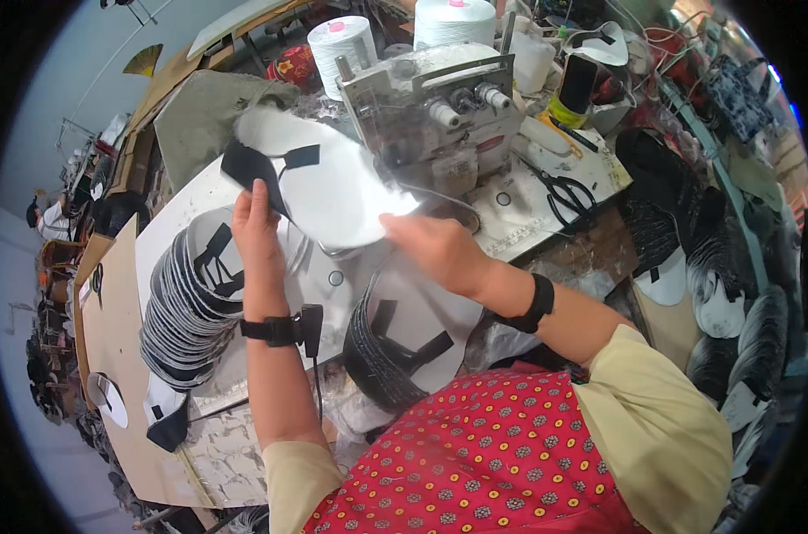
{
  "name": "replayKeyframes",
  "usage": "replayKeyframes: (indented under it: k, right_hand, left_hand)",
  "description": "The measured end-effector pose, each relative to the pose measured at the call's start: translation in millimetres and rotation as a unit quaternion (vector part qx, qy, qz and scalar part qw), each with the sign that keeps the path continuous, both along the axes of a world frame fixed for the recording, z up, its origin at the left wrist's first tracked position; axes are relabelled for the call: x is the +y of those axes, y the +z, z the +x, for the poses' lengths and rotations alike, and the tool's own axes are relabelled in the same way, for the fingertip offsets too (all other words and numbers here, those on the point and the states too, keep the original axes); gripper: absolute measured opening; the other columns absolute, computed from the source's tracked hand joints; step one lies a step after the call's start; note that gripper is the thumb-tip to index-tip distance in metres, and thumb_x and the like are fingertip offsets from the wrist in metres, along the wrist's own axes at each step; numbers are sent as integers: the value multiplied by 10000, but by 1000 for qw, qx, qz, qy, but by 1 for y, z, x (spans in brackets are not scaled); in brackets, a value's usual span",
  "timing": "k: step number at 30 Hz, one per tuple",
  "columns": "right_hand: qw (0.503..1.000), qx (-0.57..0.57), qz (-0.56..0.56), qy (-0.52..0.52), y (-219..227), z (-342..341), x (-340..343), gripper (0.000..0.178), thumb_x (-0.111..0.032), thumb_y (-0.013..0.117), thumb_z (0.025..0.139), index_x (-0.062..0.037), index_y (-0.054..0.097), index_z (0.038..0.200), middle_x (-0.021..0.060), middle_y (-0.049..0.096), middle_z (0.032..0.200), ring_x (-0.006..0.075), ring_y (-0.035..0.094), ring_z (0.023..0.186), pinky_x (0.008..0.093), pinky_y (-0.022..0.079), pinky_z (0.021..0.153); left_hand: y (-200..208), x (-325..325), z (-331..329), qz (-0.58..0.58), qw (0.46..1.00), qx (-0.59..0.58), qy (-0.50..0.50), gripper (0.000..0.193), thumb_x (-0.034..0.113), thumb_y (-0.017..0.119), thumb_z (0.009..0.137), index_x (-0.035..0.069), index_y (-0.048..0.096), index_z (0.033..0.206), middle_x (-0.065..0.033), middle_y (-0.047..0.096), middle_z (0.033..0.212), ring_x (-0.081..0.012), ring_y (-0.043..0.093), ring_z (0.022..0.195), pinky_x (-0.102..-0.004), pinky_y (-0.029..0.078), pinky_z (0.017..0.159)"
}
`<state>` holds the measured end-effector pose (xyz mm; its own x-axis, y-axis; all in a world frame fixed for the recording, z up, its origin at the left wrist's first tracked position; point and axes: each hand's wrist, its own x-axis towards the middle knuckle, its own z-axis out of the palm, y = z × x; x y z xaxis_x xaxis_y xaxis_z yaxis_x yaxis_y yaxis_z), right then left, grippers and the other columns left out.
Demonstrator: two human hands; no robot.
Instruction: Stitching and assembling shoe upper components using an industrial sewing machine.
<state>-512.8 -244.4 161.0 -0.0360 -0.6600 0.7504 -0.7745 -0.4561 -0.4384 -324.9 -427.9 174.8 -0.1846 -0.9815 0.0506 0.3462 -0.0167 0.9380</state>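
In front of the sewing machine [448,133], I hold up a curved white fabric piece [333,200] with a black end and a black tab. My left hand [260,227] grips it by the black end, thumb and fingers closed. The fingers of my right hand [435,252] pinch its right edge and look slightly blurred. Below my left hand, a fanned stack of similar white and black pieces [181,311] lies on the white worktable [319,307]. Another bundle of dark-edged pieces [377,356] lies between my forearms.
Two white thread cones [343,53] stand behind the machine. Black-handled scissors [564,191] lie on the table's right side, near a phone [577,84] in a yellow holder. More stacked pieces [751,347] are at far right. A single piece [166,414] hangs at the table's left edge.
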Motion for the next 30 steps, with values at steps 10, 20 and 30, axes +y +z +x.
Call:
replayKeyframes:
  k: [10, 20, 30]
  right_hand:
    - [994, -59, 76, -45, 20, -20, -1, 225, -38, 730, 741, -63, 614, 932, 74, 559, 924, 310, 616, 742, 401, 488, 603]
    - [926, -257, 236, 147, 66, -18, 29, 149, -12, 691, 834, -20, 627, 969, 54, 636, 716, 76, 557, 511, 246, 422, 477]
    - [989, -86, 105, 58, 48, -4, 3, 166, -12, 665, 810, -29, 638, 973, 177, 640, 823, 389, 629, 782, 420, 505, 655]
  left_hand:
    - [57, 128, 37, 124, 915, -259, -282, 318, 259, 548, 982, -41, 655, 998, -123, 682, 760, -193, 638, 700, -328, 483, 676]
    - [51, 113, 10, -116, 935, -253, -218, 197, -56, 470, 907, -48, 610, 1045, -71, 683, 797, -143, 636, 685, -290, 520, 704]
    - [55, 99, -18, -310, 811, -495, -41, 424, -74, 682, 727, -11, 500, 1105, -144, 587, 910, -238, 597, 777, -345, 475, 672]
